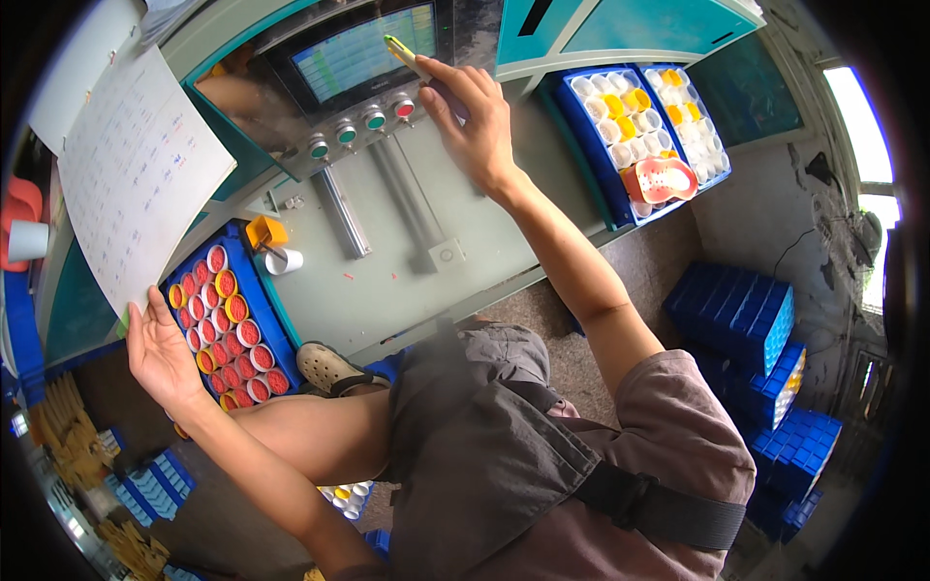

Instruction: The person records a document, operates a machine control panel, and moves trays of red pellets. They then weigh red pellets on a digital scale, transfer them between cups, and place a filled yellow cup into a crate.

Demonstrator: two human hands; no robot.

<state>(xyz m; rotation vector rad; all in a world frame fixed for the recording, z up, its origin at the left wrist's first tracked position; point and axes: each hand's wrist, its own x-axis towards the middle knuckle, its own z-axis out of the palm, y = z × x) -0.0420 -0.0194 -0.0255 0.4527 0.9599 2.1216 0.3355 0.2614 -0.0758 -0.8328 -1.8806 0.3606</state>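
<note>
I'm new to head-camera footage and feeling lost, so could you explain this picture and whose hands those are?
No robot here: a person is working bare-handed. A wide camera on that person's head looks down, so straight edges bend. The right hand holds a yellow-green pen over a lit screen; whether it touches is hard to tell. The left hand is at the lower corner of a paper sheet. On the pale worktop is a white cup. At the worktop's left, a blue tray holds white and yellow cups with red material inside. To the right, a red-and-white shoe-shaped piece lies on cups in another tray.
</note>
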